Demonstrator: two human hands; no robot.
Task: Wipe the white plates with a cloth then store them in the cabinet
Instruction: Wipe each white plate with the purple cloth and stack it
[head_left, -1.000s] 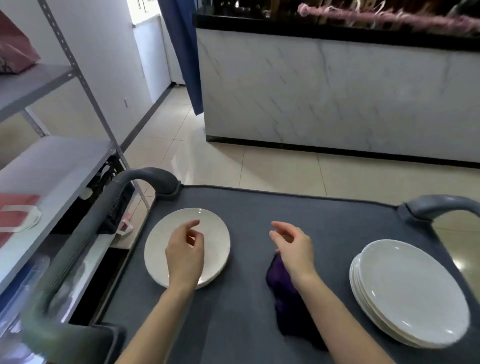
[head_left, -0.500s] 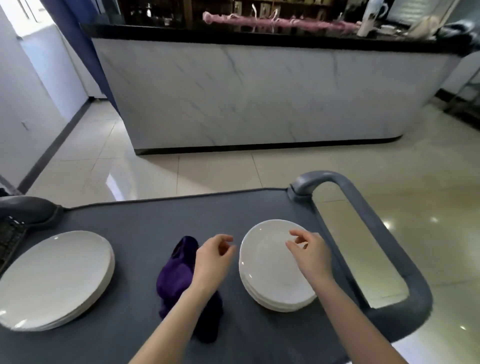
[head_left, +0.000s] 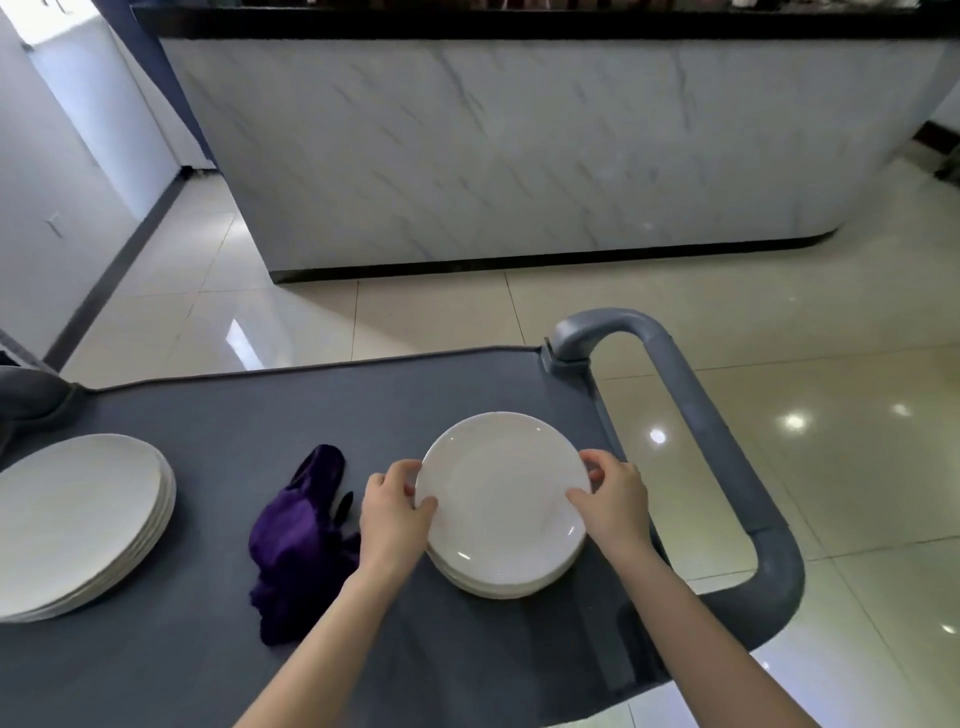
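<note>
Left hand (head_left: 392, 512) and right hand (head_left: 615, 501) grip top plate (head_left: 501, 493) of right stack (head_left: 498, 586), fingers (head_left: 596, 459) curled over its rim. Cloth (head_left: 298, 540) just left.

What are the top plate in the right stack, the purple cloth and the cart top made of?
Round white top plate: likely glazed ceramic, glossy; sharp light glints on its surface.
Crumpled purple cloth: soft fabric, faint sheen, perhaps velvet or microfibre; limp folds.
Dark grey cart top: matte, plastic or a mat; unclear.
</note>
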